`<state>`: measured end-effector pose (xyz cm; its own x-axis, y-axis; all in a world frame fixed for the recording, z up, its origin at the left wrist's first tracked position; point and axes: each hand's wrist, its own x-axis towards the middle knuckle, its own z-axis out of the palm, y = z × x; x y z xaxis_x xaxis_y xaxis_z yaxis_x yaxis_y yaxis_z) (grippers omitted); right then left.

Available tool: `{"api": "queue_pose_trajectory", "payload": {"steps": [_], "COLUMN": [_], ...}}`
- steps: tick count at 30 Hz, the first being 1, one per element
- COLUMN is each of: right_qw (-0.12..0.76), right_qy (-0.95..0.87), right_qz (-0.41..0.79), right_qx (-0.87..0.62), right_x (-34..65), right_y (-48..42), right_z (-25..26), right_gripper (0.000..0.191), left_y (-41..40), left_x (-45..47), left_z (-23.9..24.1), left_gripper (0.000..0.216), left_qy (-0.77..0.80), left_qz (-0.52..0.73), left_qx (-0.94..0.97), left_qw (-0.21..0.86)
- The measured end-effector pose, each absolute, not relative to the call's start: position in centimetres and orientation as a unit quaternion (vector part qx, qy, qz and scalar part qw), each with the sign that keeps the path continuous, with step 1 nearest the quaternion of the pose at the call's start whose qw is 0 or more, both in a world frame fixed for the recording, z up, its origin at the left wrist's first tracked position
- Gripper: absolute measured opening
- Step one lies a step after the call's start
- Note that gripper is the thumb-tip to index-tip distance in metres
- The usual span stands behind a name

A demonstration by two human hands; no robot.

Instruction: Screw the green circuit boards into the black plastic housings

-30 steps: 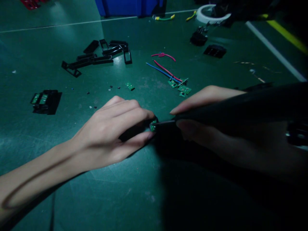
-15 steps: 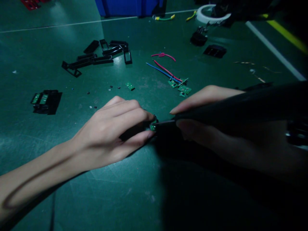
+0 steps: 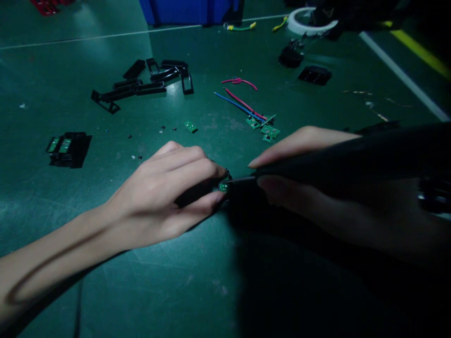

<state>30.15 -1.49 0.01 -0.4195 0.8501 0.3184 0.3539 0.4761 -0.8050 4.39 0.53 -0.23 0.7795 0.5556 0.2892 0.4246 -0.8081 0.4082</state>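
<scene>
My left hand rests on the green surface, thumb and forefinger pinching a small green circuit board with a dark edge or housing around it. Most of that piece is hidden by the fingers. In deep shadow, my right hand is closed round a long dark-handled tool. Its thin metal tip reaches left to the circuit board and appears to touch it. What kind of tool it is cannot be made out in the dark. Beyond the left hand lies another small green board.
Black plastic frames lie scattered at the back left. A black housing with green boards sits at the left. Red and blue wires lead to several small boards. Behind stand a blue bin and a white ring.
The small circuit board between my left fingers has shifted very slightly toward me under the tool's tip. Both hands stay in almost the same place.
</scene>
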Motion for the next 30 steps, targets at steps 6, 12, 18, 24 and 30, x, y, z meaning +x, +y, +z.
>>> {"api": "queue_pose_trajectory", "payload": {"steps": [6,12,18,24,30], "right_qw": [0.383,0.394,0.407,0.4,0.382], "right_qy": [-0.777,-0.779,-0.77,-0.762,-0.764], "right_qz": [0.311,0.311,0.326,0.285,0.266], "right_qx": [-0.392,-0.376,-0.367,-0.422,-0.448], "right_x": [30.2,30.2,30.3,29.7,29.0], "right_y": [-1.6,-1.6,-1.5,-1.5,-1.7], "right_z": [-0.1,-0.3,-0.6,-0.5,0.0], "right_gripper": [0.004,0.005,0.013,0.008,0.017], "left_y": [0.6,0.6,0.4,0.2,0.5], "left_x": [4.2,4.3,4.4,4.2,4.1], "left_z": [-0.1,-0.2,-0.2,-0.2,-1.0], "left_gripper": [0.027,0.025,0.024,0.026,0.029], "left_qy": [0.262,0.275,0.292,0.286,0.284], "left_qz": [0.194,0.187,0.19,0.205,0.23], "left_qx": [0.931,0.931,0.925,0.921,0.91], "left_qw": [0.167,0.154,0.154,0.165,0.197]}}
